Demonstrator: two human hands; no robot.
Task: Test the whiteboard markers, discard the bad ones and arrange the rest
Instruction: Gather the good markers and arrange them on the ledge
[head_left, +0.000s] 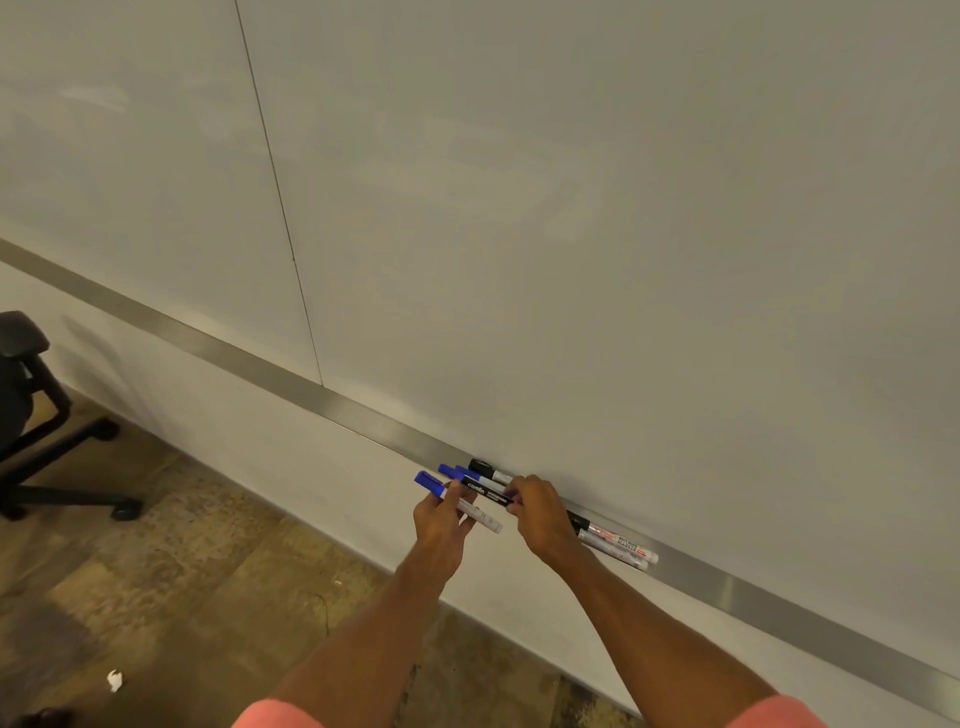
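We held a blue marker (480, 518) in our left hand (441, 525), fingers curled round its white barrel. Our right hand (537, 512) pinched the tail of a dark marker (485, 491) that lay just above the left fingers, likely so we could take both up for testing on the board (571, 260). Just beyond both hands the ledge (260, 364) served as the tray: a black-capped marker (488, 469) lay on it by the right knuckles, and other markers (618, 545) lay bunched behind the right wrist, probably awaiting their turn.
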